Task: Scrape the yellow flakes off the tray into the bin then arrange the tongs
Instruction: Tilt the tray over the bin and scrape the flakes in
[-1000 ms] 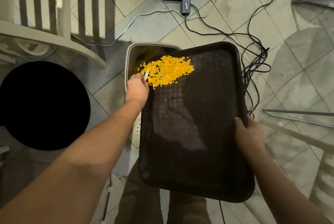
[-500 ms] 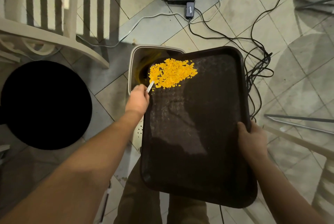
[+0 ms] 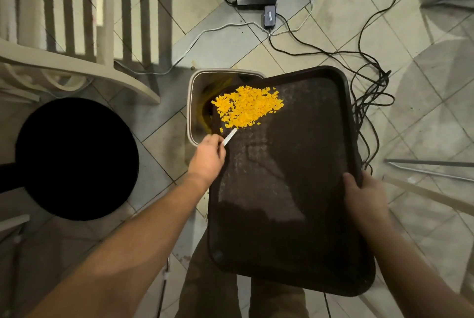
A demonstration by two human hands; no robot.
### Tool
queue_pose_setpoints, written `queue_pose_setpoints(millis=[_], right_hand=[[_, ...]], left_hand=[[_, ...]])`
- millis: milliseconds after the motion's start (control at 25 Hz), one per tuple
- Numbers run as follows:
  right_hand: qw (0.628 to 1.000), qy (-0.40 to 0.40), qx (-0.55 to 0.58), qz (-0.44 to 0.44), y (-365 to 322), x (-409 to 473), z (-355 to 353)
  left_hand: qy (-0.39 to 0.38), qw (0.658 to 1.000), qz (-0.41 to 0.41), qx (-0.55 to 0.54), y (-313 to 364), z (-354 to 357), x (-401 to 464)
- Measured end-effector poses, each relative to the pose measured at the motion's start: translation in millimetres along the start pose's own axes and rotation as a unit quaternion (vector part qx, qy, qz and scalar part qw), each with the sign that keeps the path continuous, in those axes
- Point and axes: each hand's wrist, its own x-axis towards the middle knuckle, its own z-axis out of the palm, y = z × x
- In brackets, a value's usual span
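Left hand point(image 3: 208, 157) pinches a thin white scraper point(image 3: 229, 137) in a narrow grip, fingers curled round its near end; the far tip pokes out up and to the right, touching the near edge of the yellow flakes point(image 3: 247, 107). Right hand point(image 3: 364, 195) holds the dark brown tray point(image 3: 287, 189) by its right rim, thumb lying over the top of the rim, the other fingers hidden under it (grip closed on the rim).

Flakes sit in one pile at the tray's far-left corner, a few loose bits just beside the scraper tip. That corner overhangs the open top of the bin point(image 3: 191, 102), a pale, rounded-rectangle container standing on the floor; yellowish streaks show inside it. Rest of the tray surface is bare apart from pale dusty smears. The tray is held in the air above the person's legs (brownish trousers visible below it).

Around: tiled floor point(image 3: 423, 122), black cables point(image 3: 369, 92) tangled to the right of the tray, a black power brick point(image 3: 256, 0) and a small adapter point(image 3: 269, 16) further back. Pale chair frame point(image 3: 84, 68) at upper left, a black round shape point(image 3: 77, 158) at left. Two long metal bars lie on the floor at right; cannot tell whether they are the tongs.
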Motion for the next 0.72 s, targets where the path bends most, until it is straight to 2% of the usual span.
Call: queue_pose_setpoints(millis=[200,360,520,720], right_hand=[[1.0,-0.003,0.007,-0.012,2.7,-1.4,-1.2],[1.0,-0.002,0.008,-0.007,4.1,-0.5,-3.3],[1.0,0.001,0.0,-0.014,4.5,-0.9,-4.2],[1.0,0.001,0.005,-0.022,6.1,1.2,-3.2]], left_hand=[[0.024,0.995,-0.096,0.027,5.3,-3.4,38.6],[0.043,0.997,-0.063,0.027,10.8,-17.5,43.5],[0.0,0.999,-0.008,0.046,5.2,-17.9,5.9],[-0.008,0.997,-0.036,0.065,3.0,-11.5,9.6]])
